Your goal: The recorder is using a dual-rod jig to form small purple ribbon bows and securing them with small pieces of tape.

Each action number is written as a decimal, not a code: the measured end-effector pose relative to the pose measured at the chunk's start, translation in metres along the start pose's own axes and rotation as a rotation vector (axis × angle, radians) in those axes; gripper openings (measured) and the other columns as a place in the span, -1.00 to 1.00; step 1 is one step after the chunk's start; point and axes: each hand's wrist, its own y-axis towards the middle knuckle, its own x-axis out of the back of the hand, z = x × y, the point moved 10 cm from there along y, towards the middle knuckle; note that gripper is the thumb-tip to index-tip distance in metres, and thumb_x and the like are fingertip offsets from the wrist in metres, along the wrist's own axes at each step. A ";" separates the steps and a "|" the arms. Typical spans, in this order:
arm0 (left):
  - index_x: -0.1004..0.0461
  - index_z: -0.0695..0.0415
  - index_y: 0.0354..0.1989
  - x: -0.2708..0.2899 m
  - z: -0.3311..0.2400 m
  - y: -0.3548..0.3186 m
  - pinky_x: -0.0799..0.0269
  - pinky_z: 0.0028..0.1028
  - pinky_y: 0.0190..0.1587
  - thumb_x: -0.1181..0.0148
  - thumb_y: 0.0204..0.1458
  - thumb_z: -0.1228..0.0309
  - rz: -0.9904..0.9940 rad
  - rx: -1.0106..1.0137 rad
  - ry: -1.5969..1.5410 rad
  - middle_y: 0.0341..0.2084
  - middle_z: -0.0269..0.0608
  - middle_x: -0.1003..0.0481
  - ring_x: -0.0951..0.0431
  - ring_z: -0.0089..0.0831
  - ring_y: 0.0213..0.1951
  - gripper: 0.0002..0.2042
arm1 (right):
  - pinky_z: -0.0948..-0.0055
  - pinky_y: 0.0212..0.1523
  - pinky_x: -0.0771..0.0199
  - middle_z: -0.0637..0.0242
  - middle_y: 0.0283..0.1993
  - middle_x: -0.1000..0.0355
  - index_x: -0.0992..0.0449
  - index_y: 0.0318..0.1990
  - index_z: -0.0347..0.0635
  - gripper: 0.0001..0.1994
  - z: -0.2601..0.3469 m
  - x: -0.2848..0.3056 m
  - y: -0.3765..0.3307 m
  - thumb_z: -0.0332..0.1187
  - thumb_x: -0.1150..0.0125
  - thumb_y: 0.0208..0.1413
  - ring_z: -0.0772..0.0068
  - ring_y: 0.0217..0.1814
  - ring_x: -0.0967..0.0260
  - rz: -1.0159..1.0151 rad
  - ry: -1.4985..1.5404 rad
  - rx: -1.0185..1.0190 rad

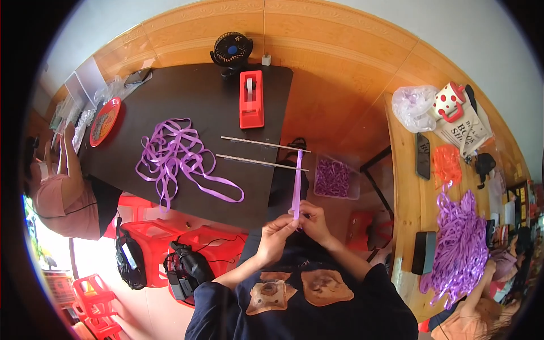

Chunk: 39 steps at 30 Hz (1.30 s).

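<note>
In the head view, the left hand pinches the lower end of a purple ribbon between thumb and fingers, the right hand curled just beside it (I cannot tell what its fingers clamp). The ribbon stretches toward twelve o'clock to two slim rods jutting off the dark table, with a loose ribbon heap at ten.

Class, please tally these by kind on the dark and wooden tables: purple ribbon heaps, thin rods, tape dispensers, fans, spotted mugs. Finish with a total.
Purple ribbon heaps: 2
Thin rods: 2
Tape dispensers: 1
Fans: 1
Spotted mugs: 1
Total: 7
</note>
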 end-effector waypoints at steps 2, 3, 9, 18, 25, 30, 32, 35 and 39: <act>-0.59 0.25 -0.24 0.000 -0.009 -0.003 -0.34 -0.58 -0.04 -0.08 0.16 0.50 -0.007 -0.027 -0.022 -0.30 -0.27 -0.55 -0.48 -0.57 -0.19 -0.85 | 0.60 -0.34 -0.30 0.34 -0.39 -0.40 -0.51 -0.36 -0.35 -0.93 -0.010 -0.002 -0.012 -0.52 -0.18 0.00 0.58 -0.36 -0.32 0.015 0.063 -0.091; -0.59 0.25 -0.24 -0.001 -0.008 -0.005 -0.33 -0.57 -0.04 -0.08 0.16 0.51 -0.001 0.015 -0.069 -0.29 -0.28 -0.55 -0.47 -0.57 -0.18 -0.85 | 0.62 -0.39 -0.25 0.39 -0.41 -0.37 -0.50 -0.38 -0.35 -0.94 -0.015 -0.003 -0.018 -0.53 -0.16 0.03 0.63 -0.38 -0.28 0.016 0.084 -0.107; -0.59 0.23 -0.25 -0.015 -0.016 -0.007 -0.36 -0.46 -0.08 -0.11 0.16 0.43 0.078 0.095 -0.351 -0.26 -0.23 -0.57 -0.51 -0.50 -0.24 -0.84 | 0.64 -0.51 -0.13 0.48 -0.53 -0.33 -0.48 -0.49 -0.30 -0.88 -0.042 0.000 -0.045 -0.52 -0.16 0.08 0.72 -0.48 -0.20 -0.037 0.119 -0.278; -0.55 0.23 -0.32 -0.021 -0.069 0.005 -0.33 -0.39 0.01 -0.11 0.13 0.44 0.053 0.026 -0.301 -0.26 -0.18 -0.54 -0.50 -0.39 -0.19 -0.87 | 0.71 -0.52 -0.19 0.45 -0.50 -0.49 -0.56 -0.44 -0.18 -0.95 -0.077 0.012 -0.060 -0.46 -0.22 0.04 0.74 -0.52 -0.31 -0.148 0.188 -0.511; -0.53 0.24 -0.24 -0.015 -0.063 -0.001 -0.35 -0.46 -0.03 -0.08 0.15 0.46 0.075 0.036 -0.273 -0.21 -0.17 -0.53 -0.52 -0.41 -0.19 -0.86 | 0.71 -0.53 -0.18 0.46 -0.52 -0.47 -0.55 -0.45 -0.19 -0.94 -0.072 0.009 -0.056 -0.48 -0.22 0.04 0.77 -0.53 -0.29 -0.149 0.239 -0.436; -0.45 0.28 -0.01 -0.026 -0.082 0.002 -0.34 -0.41 0.05 -0.04 0.14 0.54 0.080 -0.150 -0.088 -0.10 -0.07 -0.51 -0.51 -0.38 -0.10 -0.75 | 0.71 -0.53 -0.14 0.49 -0.55 -0.43 -0.54 -0.47 -0.23 -0.94 -0.063 0.005 -0.058 -0.53 -0.22 0.02 0.78 -0.55 -0.22 -0.097 0.137 -0.400; -0.29 0.26 0.20 -0.033 -0.078 0.000 -0.31 -0.35 0.11 -0.01 0.12 0.62 0.122 -0.164 -0.075 -0.04 -0.01 -0.47 -0.49 -0.36 -0.05 -0.58 | 0.71 -0.52 -0.13 0.49 -0.55 -0.42 -0.54 -0.47 -0.24 -0.94 -0.059 0.001 -0.059 -0.54 -0.22 0.01 0.79 -0.55 -0.20 -0.081 0.127 -0.419; 0.04 0.12 0.38 -0.033 -0.064 -0.004 -0.34 -0.39 0.07 0.01 0.09 0.70 0.191 -0.128 0.013 -0.03 0.02 -0.45 -0.51 -0.39 -0.09 -0.34 | 0.69 -0.47 -0.20 0.47 -0.50 -0.44 -0.55 -0.45 -0.26 -0.97 -0.062 -0.003 -0.063 -0.56 -0.23 -0.01 0.77 -0.49 -0.25 -0.045 0.125 -0.412; 0.23 0.04 0.42 -0.017 -0.035 -0.017 -0.41 -0.45 -0.03 0.03 0.03 0.81 0.218 -0.081 0.194 -0.05 0.01 -0.46 -0.50 -0.50 -0.18 -0.19 | 0.61 -0.49 -0.24 0.41 -0.57 -0.42 -0.50 -0.50 -0.31 -0.88 -0.064 -0.013 -0.069 -0.47 -0.30 -0.02 0.72 -0.49 -0.25 0.038 -0.031 -0.373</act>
